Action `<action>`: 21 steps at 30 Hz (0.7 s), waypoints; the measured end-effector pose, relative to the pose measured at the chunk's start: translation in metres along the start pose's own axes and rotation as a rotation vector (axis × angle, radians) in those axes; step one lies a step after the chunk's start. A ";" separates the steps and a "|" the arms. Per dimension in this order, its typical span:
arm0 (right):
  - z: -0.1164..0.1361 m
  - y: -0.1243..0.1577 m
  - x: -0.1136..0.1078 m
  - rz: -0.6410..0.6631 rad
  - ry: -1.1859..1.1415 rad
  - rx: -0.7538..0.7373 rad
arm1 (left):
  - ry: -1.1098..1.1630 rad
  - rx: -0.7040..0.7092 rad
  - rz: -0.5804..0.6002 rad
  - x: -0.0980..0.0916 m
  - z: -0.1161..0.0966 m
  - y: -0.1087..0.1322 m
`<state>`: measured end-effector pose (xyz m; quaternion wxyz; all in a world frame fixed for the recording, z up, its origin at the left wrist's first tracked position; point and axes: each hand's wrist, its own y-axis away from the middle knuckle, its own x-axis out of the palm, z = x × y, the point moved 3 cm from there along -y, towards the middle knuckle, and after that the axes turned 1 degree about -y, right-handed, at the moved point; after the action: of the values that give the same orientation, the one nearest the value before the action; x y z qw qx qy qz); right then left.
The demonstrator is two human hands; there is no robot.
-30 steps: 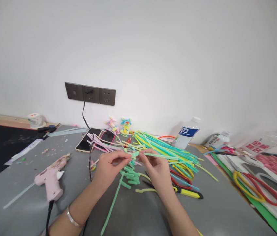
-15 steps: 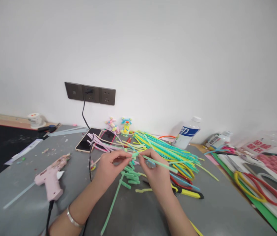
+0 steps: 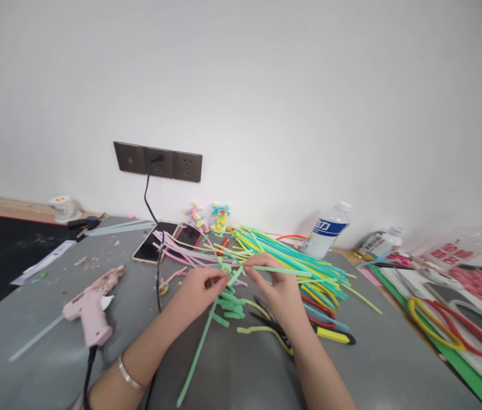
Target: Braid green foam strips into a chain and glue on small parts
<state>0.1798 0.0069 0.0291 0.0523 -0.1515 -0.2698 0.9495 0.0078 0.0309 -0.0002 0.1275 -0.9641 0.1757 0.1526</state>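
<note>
My left hand (image 3: 197,291) and my right hand (image 3: 278,289) meet over a grey table (image 3: 53,364), both pinched on one green pipe cleaner (image 3: 281,270). Its long free end runs right over a heap of green, yellow and blue pipe cleaners (image 3: 301,265). Between my fingertips the stem is bent at a small green twist. Below my hands lie short green pieces (image 3: 230,304) and a long green pipe cleaner (image 3: 196,356).
A pink glue gun (image 3: 91,310) lies at the left, its black cord running up to a wall socket (image 3: 158,162). Two phones (image 3: 168,239), two small figures (image 3: 209,217), a water bottle (image 3: 325,230), black-and-yellow pliers (image 3: 309,330) and scissors (image 3: 446,319) lie around.
My hands have shifted slightly while working the green pipe cleaner; its free end swung down and back up to level. The view has moved a little.
</note>
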 end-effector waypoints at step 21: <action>0.015 0.005 0.010 0.114 0.062 -0.157 | 0.637 -0.231 0.068 0.003 -0.004 0.003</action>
<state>0.1651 -0.0036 0.0360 -0.0052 -0.1997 -0.3324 0.9217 0.0105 0.0261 0.0021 -0.0488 -0.9650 0.2203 -0.1335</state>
